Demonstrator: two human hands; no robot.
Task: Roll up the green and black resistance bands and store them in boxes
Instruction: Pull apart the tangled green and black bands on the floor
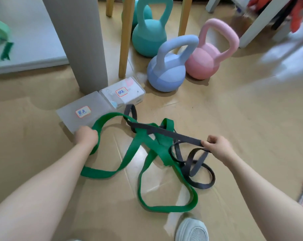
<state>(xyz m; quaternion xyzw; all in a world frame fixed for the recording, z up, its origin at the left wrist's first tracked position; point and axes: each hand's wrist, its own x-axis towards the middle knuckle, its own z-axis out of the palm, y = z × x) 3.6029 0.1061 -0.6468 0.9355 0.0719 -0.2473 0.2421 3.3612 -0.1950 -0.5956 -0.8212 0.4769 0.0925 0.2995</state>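
Green resistance band [148, 148] and black resistance band [166, 132] are lying tangled together in loose loops on a tan floor [242, 119]. The person's left hand [85, 136] is gripping one loop of the green band, fingers curled around it, while the right hand [216, 146] is pinching a stretched length of the black band. Just beyond the bands, two clear lidded boxes [102, 103] with handwritten labels are sitting side by side. Farther back, teal [149, 39], blue [166, 73] and pink [204, 63] kettlebells are standing near wooden legs [124, 40]. A white shoe [192, 230] is showing at the bottom edge.
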